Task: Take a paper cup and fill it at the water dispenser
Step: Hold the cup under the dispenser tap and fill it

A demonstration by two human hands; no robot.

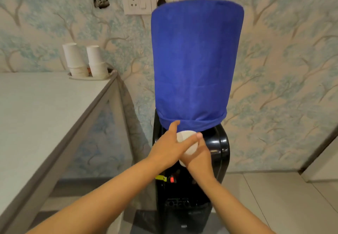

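A paper cup (pixel 188 143) is gripped by both hands, left hand (pixel 169 147) and right hand (pixel 198 158), fingers closed around it; lowering to the dispenser (pixel 219 142) taps (pixel 172 179) is judged next.

- A pale grey table with a darker grey edge (pixel 45 116) fills the left side, its far end against the patterned wall.
- At its far right corner sit two stacks of white paper cups turned upside down, the left stack (pixel 74 60) and the right stack (pixel 97 62) just beside each other.
- A floor of light grey tiles (pixel 274 197) carries the black water dispenser (pixel 219 142).
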